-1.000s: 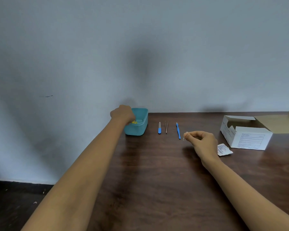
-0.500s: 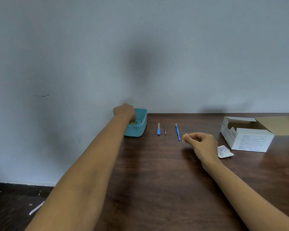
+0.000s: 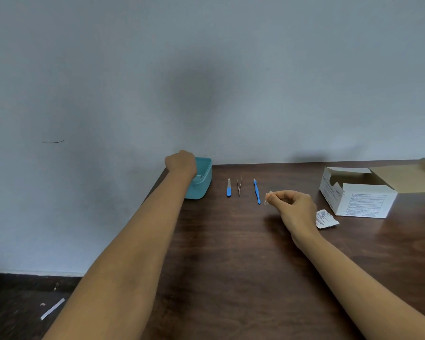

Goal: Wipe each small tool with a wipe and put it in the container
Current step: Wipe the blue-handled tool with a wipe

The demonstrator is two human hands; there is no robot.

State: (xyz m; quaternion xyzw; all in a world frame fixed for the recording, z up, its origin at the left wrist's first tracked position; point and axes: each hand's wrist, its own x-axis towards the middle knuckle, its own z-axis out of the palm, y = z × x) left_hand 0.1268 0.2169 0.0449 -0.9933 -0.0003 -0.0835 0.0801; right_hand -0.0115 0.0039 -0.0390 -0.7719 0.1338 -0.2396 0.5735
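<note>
Reaching over the teal container (image 3: 201, 185) at the table's far left, the left hand (image 3: 180, 162) is curling closed; its contents are hidden. The right hand (image 3: 296, 207) is pinching a small wipe (image 3: 268, 198) near the blue tool (image 3: 257, 191).

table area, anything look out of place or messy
Mostly tidy: three small tools lie in a neat row. An opened sachet lies loose beside the white box, whose front edge is torn. A paper strip lies on the floor.

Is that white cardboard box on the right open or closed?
Open. The white cardboard box has its brown lid flap folded back flat on the table, and its hollow inside shows through the top.
</note>
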